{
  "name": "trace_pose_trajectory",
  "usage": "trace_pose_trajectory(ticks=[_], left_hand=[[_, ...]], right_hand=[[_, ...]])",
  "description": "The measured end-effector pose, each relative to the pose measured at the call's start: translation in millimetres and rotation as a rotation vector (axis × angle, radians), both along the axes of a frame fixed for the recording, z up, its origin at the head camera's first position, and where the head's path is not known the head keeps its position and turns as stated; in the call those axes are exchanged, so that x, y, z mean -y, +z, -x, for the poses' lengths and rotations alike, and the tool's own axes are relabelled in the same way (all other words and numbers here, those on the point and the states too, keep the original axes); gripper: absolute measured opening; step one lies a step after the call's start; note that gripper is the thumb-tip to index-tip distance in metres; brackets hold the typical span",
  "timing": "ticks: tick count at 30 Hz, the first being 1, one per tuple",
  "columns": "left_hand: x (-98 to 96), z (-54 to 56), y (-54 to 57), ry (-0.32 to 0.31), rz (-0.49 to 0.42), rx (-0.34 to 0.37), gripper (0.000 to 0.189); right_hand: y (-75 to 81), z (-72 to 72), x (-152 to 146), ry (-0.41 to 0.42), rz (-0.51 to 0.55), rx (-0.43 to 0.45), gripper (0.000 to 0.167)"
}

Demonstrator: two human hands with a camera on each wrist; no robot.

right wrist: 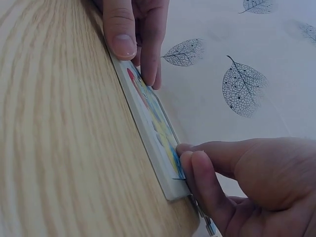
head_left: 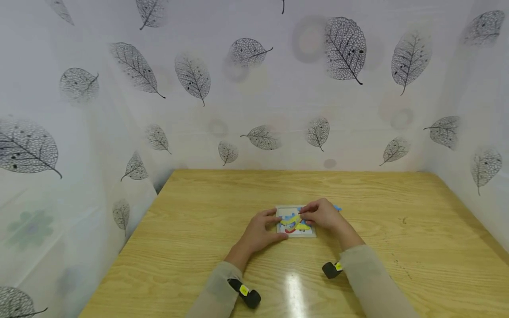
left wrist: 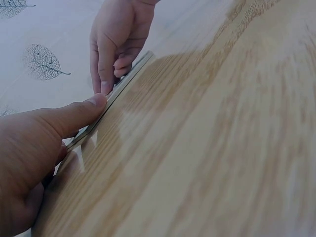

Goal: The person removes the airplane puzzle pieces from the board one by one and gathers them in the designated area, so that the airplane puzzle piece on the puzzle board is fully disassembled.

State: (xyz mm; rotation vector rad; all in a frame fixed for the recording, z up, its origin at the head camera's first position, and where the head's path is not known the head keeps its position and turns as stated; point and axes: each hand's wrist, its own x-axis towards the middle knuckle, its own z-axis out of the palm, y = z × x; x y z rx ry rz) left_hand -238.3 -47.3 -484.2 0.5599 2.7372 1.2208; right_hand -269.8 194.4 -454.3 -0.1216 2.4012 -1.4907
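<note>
Wood counter (head_left: 191,212): yellowish grain; a bright light reflection on its near part.
Puzzle board (head_left: 304,236): lies flat on the counter between my hands; pale rim, picture in yellow, blue and red.
Left hand (head_left: 259,230): I hold the board at its left side, thumb at the near edge, fingers farther up.
Right hand (head_left: 323,215): bent over the board's right part, thumb and fingertips close together at the picture; whether they pinch a piece, I cannot tell.
Blue piece (head_left: 337,208): just beyond my right hand, outside the rim, partly hidden.
Sleeves (head_left: 218,287): pale; a black device (head_left: 250,299) with a yellow label at each wrist.
Leaf-print cloth (head_left: 274,97): hangs behind the counter and at both sides.
</note>
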Motion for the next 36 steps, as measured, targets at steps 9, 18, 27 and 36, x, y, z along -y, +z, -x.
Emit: trace_pose_trajectory(ticks=[9, 18, 27, 36], left_hand=[[0.3, 0.9, -0.1, -0.004, 0.003, -0.024, 0.061], [-0.2, 1.0, -1.0, 0.002, 0.004, -0.019, 0.061], [0.3, 1.8, -1.1, -0.003, 0.001, -0.034, 0.060], [0.3, 2.2, -0.9, -0.002, 0.010, -0.022, 0.060]], right_hand=[[1.2, -0.5, 0.8, 0.063, -0.125, -0.064, 0.020], [0.9, 0.6, 1.0, 0.152, -0.236, -0.193, 0.018], [-2.5, 3.6, 0.8, 0.133, -0.222, -0.236, 0.015], [-2.4, 4.8, -0.3, 0.083, -0.277, -0.317, 0.010]])
